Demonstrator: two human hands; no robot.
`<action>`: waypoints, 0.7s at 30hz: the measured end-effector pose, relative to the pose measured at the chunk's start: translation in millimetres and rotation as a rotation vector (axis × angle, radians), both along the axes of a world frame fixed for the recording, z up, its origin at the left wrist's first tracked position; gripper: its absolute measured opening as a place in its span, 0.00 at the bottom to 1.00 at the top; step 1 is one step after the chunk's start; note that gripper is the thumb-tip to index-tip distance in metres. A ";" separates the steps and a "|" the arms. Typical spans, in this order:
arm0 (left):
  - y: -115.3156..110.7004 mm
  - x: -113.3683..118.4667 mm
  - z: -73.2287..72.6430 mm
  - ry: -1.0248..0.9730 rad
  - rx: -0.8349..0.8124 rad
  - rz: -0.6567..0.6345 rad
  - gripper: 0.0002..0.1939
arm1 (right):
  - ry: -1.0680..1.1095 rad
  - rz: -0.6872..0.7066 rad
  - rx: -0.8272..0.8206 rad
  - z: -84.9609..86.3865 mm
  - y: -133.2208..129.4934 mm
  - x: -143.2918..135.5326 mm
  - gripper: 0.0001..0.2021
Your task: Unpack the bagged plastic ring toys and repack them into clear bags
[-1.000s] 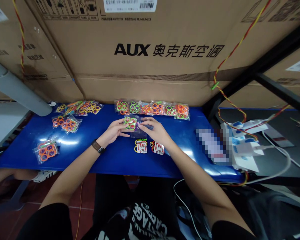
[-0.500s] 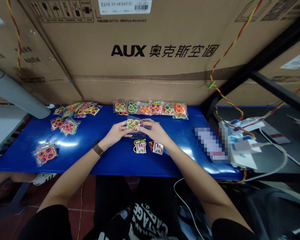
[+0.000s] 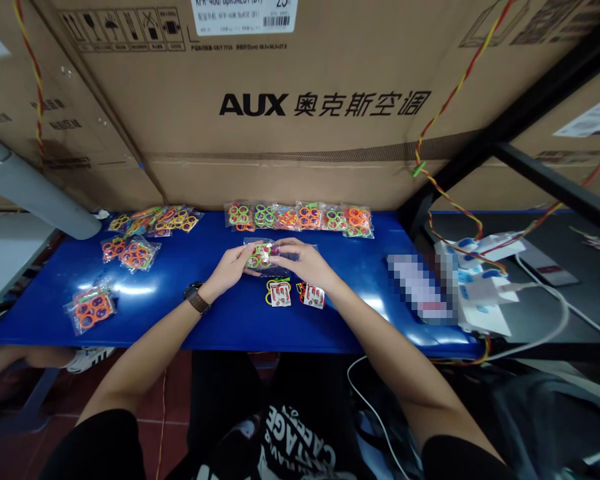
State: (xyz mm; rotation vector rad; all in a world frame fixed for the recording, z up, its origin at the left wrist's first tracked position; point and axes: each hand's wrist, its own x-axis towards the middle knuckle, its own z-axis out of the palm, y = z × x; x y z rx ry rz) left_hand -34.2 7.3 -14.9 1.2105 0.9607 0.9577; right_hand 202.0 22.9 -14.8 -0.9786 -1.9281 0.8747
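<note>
Gripping a clear ring packet [image 3: 257,257] over the blue tabletop [image 3: 260,330]: left hand [image 3: 229,270] and right hand [image 3: 311,265], fingers closed on it.

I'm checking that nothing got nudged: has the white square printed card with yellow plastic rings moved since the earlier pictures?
No: against the near edge of the shiny blue table, that white square card shows no visible shift either way.
</note>
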 end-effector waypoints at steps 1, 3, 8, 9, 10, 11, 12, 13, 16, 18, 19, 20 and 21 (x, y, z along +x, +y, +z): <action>-0.4 0.7 -0.6 0.002 0.004 -0.016 0.28 | -0.006 -0.008 -0.003 -0.3 0.2 -0.3 0.09; -1.5 1.9 -1.1 0.011 0.004 -0.048 0.27 | -0.010 -0.018 -0.013 -1.1 0.5 -0.7 0.09; -4.5 2.2 3.3 0.050 -0.051 -0.031 0.31 | -0.013 -0.018 0.022 -1.3 0.2 -0.1 0.11; -5.4 2.4 4.7 0.061 -0.053 -0.017 0.33 | -0.018 -0.020 0.036 -1.1 0.1 -0.1 0.12; -6.4 2.9 6.0 0.080 -0.048 0.004 0.34 | -0.020 -0.024 0.049 -0.8 0.1 -0.1 0.12; -7.5 3.5 7.3 0.106 -0.037 0.029 0.35 | -0.019 -0.030 0.060 -0.6 0.5 -0.1 0.13; -8.5 4.1 8.7 0.137 -0.015 0.064 0.36 | -0.016 -0.038 0.069 -0.3 1.1 0.1 0.14; -9.4 4.3 10.3 0.170 0.016 0.105 0.36 | -0.009 -0.050 0.075 0.1 2.3 0.6 0.14; -8.6 -2.1 19.6 0.245 0.140 0.224 0.34 | 0.019 -0.131 0.082 0.6 8.6 5.1 0.18; -4.6 -14.0 29.9 0.290 0.223 0.308 0.31 | 0.027 -0.212 0.070 0.0 14.4 10.6 0.20; -1.9 -21.8 35.4 0.323 0.261 0.364 0.30 | 0.026 -0.248 0.058 -0.7 17.3 13.6 0.21; 0.6 -30.2 40.5 0.360 0.296 0.437 0.29 | 0.023 -0.278 0.046 -1.6 20.0 16.5 0.22; 2.5 -38.4 44.6 0.402 0.320 0.500 0.29 | 0.022 -0.299 0.035 -2.6 22.4 19.0 0.23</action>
